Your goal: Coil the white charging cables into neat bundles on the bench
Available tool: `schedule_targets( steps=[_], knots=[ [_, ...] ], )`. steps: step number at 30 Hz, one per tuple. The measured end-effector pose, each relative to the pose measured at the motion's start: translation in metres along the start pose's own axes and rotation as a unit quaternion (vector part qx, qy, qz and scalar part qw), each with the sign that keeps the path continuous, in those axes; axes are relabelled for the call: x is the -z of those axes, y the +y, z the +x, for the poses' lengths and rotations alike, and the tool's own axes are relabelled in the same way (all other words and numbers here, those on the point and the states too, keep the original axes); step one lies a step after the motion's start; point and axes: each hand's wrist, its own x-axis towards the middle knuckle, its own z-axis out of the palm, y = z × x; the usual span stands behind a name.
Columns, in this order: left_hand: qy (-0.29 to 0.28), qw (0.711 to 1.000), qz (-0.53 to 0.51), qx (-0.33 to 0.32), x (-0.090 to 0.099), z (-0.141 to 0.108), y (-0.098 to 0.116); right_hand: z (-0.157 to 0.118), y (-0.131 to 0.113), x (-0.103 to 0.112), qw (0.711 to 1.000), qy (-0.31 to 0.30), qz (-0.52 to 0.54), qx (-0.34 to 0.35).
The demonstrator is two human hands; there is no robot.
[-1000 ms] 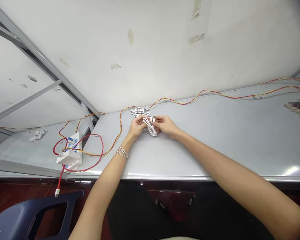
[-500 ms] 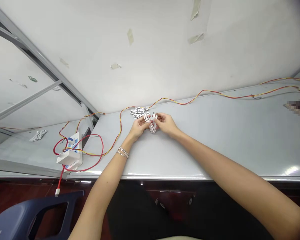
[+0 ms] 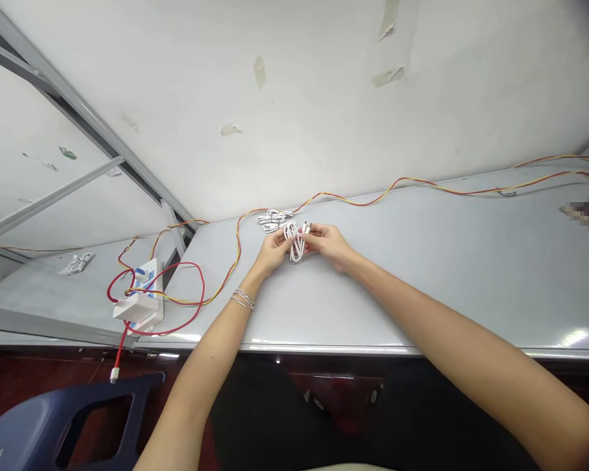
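White power strip (image 3: pixel 144 297) trailing red-and-yellow wire (image 3: pixel 236 252) sits well left of the hands on a grey tabletop (image 3: pixel 422 288), while the left hand (image 3: pixel 275 250) pinches a looped white charging cable (image 3: pixel 295 243) and the right hand (image 3: pixel 328 243) holds its plug (image 3: pixel 307 227) at the fingertips, both close together, a coiled bundle of white cable (image 3: pixel 275 221) just beyond them. Loops now hang tighter and more upright between the hands than a second earlier.

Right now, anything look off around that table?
Yes: a red cable drops over the table's front edge beside the white power strip. Its white plug dangles free above the dark plastic chair, connected to nothing, so it looks loose and easy to snag.
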Motion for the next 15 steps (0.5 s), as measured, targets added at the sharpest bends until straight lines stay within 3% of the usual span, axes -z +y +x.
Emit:
schedule_targets(
  steps=[8,15],
  knots=[
    [-0.044,0.998,0.031,-0.041,-0.0018,-0.0018,0.0051,-0.0005,0.0020,-0.0025,0.996,0.005,-0.071,0.044],
    [-0.037,0.999,0.019,-0.012,-0.0010,-0.0006,0.0048,0.0004,0.0037,-0.0036,0.992,0.037,-0.113,0.050]
  ],
)
